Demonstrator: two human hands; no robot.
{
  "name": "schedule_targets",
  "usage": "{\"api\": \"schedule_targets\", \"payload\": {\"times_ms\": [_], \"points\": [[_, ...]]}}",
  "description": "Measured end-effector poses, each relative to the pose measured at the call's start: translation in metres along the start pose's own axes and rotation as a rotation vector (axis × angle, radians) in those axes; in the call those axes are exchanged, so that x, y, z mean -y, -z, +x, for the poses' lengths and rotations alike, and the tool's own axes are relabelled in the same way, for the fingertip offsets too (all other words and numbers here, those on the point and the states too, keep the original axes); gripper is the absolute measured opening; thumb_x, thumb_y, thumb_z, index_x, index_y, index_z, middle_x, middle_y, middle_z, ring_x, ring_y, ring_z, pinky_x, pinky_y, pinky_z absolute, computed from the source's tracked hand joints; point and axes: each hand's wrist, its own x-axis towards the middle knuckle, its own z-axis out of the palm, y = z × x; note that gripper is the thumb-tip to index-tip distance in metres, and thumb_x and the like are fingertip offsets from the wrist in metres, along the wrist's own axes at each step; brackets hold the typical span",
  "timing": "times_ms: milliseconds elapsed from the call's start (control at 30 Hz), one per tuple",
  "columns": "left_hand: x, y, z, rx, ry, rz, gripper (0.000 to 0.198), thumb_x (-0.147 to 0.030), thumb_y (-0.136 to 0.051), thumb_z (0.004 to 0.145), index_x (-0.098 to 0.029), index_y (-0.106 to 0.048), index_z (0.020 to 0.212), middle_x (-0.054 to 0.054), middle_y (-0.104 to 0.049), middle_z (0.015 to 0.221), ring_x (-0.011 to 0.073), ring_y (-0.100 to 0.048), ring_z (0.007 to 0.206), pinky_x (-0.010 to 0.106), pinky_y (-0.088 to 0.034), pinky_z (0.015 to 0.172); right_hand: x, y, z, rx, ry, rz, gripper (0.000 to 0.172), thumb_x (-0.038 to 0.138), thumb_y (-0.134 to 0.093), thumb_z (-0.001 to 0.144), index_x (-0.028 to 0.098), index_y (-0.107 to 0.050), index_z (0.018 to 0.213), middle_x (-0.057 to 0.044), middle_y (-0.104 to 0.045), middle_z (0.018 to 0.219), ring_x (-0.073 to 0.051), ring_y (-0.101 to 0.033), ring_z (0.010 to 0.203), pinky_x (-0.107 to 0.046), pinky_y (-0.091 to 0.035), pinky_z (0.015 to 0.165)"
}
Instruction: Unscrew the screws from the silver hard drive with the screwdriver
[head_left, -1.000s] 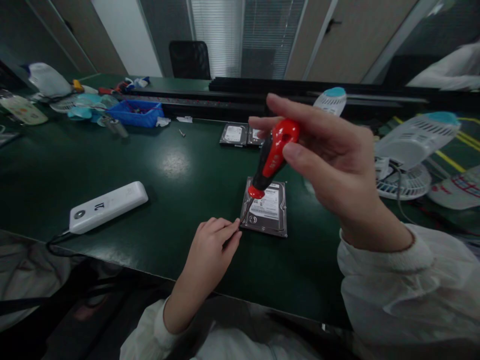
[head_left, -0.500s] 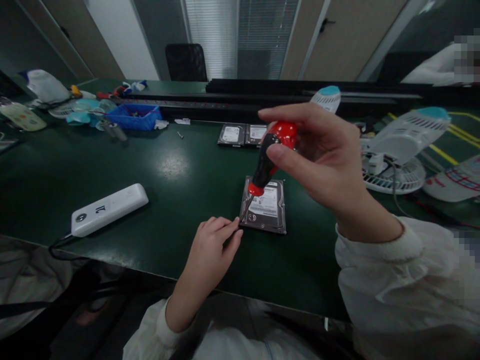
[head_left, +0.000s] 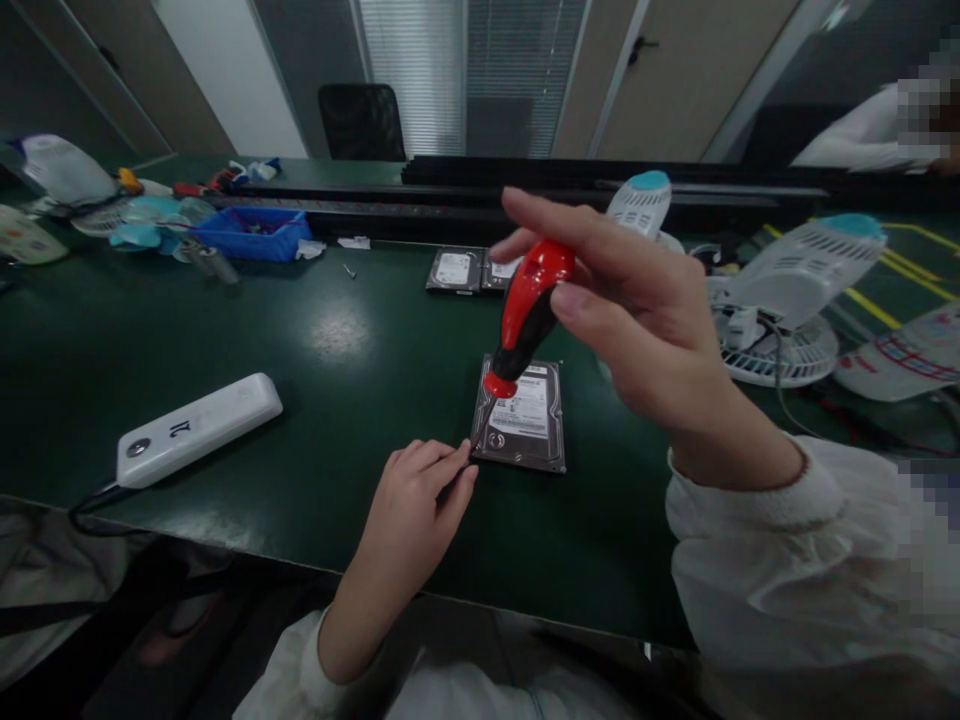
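Right hand's [head_left: 649, 320] grip clamped on red-and-black bulbous-handled screwdriver [head_left: 519, 325], tip at near-left corner of silver-and-black rectangular hard drive [head_left: 529, 412] on green desk [head_left: 352, 370]. Left hand [head_left: 414, 505] at that corner; can't see if pinching. Shaft leans: square it up, press steadily.

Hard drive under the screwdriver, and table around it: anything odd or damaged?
No damage or spill stands out; the hard drive lies flat beneath the screwdriver in the right hand. Odd: a small silvery piece lies loose on the green table, outside the blue bin; too small to identify.
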Motion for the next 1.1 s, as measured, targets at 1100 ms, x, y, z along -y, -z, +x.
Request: {"api": "schedule_targets", "payload": {"times_ms": [1100], "points": [[0.0012, -0.0014, -0.0010, -0.003, -0.005, -0.010, 0.027, -0.021, -0.055, 0.104, -0.016, -0.075, 0.123, 0.007, -0.075, 0.102, 0.0236, -0.065, 0.092, 0.043, -0.049, 0.082, 0.0043, -0.0029, -0.0033, 0.160, -0.060, 0.061, 0.059, 0.045, -0.054, 0.103, 0.027, -0.041, 0.157, -0.008, -0.063, 0.144, -0.025, -0.064, 0.130, -0.045, -0.058, 0.111]]}}
